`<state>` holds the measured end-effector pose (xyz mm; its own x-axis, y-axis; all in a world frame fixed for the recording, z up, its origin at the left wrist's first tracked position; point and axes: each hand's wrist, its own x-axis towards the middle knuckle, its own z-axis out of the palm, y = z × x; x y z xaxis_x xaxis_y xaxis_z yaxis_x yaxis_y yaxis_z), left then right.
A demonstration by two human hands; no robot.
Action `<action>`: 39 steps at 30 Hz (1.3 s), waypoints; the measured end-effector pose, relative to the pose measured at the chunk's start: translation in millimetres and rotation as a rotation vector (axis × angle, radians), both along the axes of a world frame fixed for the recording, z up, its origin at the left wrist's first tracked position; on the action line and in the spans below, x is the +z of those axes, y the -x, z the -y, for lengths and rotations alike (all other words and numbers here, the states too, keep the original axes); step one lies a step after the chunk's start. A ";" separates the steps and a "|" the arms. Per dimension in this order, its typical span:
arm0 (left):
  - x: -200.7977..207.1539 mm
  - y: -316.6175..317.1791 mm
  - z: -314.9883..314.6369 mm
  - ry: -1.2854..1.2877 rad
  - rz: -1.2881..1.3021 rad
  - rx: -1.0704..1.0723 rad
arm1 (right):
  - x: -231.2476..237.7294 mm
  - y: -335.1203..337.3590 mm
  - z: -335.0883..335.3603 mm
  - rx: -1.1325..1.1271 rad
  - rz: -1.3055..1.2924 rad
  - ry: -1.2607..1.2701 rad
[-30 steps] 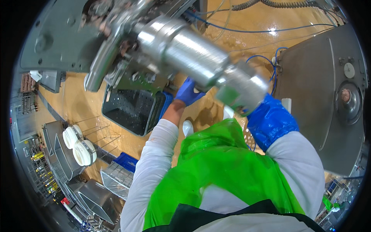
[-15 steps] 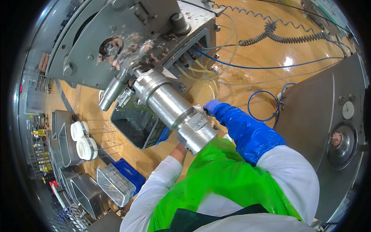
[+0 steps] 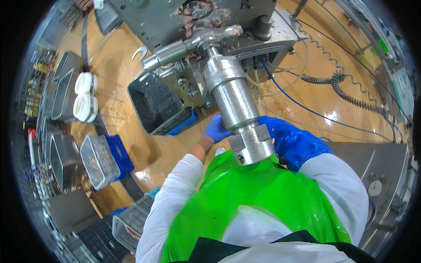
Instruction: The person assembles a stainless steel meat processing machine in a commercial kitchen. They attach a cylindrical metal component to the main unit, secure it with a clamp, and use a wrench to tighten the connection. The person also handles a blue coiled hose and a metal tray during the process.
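A large shiny metal cylinder assembly, with a flat-sided end fitting, juts from the machine toward my green apron. My left hand, in a blue-purple glove, is just left of the cylinder and below it. Its fingers run partly behind the metal, so their grip does not show. My right forearm wears a wet blue sleeve and reaches in from the right. The cylinder and the sleeve hide my right hand. Where the cylinder joins the machine, a metal crosspiece sticks out sideways.
Pinkish meat scraps cling to the grey machine plate. A black crate stands on the floor to the left, near white rolls and a grey crate. Blue hose and coiled cable hang at the right.
The view has shifted, so the machine now appears higher and farther right. My left gloved hand has come into sight beside the cylinder. My right hand has gone behind it.
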<state>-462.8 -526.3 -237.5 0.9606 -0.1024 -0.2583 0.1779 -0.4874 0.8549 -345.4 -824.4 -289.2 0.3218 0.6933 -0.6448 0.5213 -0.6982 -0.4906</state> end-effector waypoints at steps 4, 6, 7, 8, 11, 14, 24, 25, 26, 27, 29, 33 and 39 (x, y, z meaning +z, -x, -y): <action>27.7 9.3 -7.8 0.105 -0.167 0.137 | -27.7 -28.6 -41.4 0.148 -0.025 -0.080; 11.3 11.1 1.9 0.222 -0.111 0.217 | -45.8 -30.7 -67.3 0.234 -0.041 -0.114; 7.9 16.2 8.3 0.235 -0.114 0.256 | -55.6 -28.1 -75.5 0.267 -0.042 -0.127; 8.4 25.6 12.9 0.240 -0.114 0.306 | -59.7 -29.4 -81.7 0.293 -0.049 -0.136; 23.9 82.8 34.3 0.224 -0.143 0.492 | -65.9 -27.4 -89.2 0.382 -0.100 -0.167; 35.0 120.9 66.9 0.205 -0.143 0.666 | -89.3 -37.2 -91.0 0.475 -0.198 -0.264; -12.5 71.5 118.2 0.193 0.043 0.971 | -101.2 -62.2 -103.8 0.581 -0.285 -0.089; -13.6 67.5 128.2 0.164 0.057 1.005 | -115.3 -63.0 -106.1 0.604 -0.297 -0.107; -14.2 63.4 135.4 0.130 0.067 1.042 | -130.0 -62.1 -106.2 0.623 -0.310 -0.120; -6.5 64.6 139.5 0.101 0.050 1.058 | -149.2 -62.7 -103.4 0.642 -0.326 -0.139; 7.8 71.1 143.7 0.059 0.020 1.093 | -183.1 -66.2 -101.1 0.728 -0.359 -0.163; 31.7 78.0 133.1 0.001 -0.079 1.062 | -136.9 -64.6 -102.7 0.695 -0.407 -0.256; 1.0 27.6 170.5 -0.078 -0.023 1.328 | -131.7 -40.7 -91.4 0.660 -0.333 -0.156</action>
<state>-490.4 -696.8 -236.4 0.3149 0.9188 -0.2380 0.5674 0.0188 0.8232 -304.7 -732.9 -420.9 -0.3867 0.7657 -0.5139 0.6139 -0.2021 -0.7631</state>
